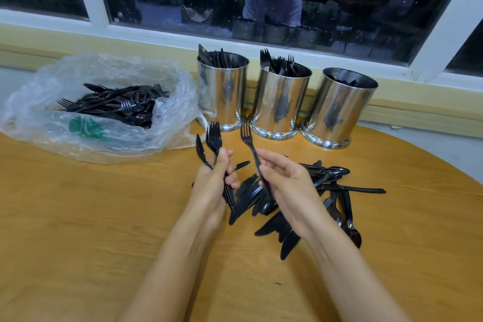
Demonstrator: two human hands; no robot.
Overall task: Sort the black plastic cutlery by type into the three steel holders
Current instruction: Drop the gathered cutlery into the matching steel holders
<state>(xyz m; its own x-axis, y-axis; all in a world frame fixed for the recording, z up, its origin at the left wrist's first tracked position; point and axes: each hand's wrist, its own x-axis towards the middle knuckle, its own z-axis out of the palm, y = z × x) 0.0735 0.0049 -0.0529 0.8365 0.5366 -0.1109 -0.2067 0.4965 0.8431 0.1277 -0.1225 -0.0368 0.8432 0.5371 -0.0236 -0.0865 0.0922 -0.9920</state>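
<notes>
At far left our bag (47,102) holds unsorted cutlery (115,106). Our left hand (210,188) grips forks (214,138) with a spoon (200,150), a mix that could slip or reach the wrong holder. Our right hand (286,185) pinches one fork (249,145) over the pile (329,191); the fork holder (279,104) stands behind.

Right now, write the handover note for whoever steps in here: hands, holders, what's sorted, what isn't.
Left hand: grips a mixed bunch, with forks and a spoon showing above the fist.
Right hand: pinches one fork, tines up.
Holders by the window: left holder has knives, middle holder has forks, right holder has what look like spoons, sitting low.
Done: each holder is partly filled.
Left: drop the held pieces in, then sort the loose pile on the table and the bag cutlery inside the plastic bag.
</notes>
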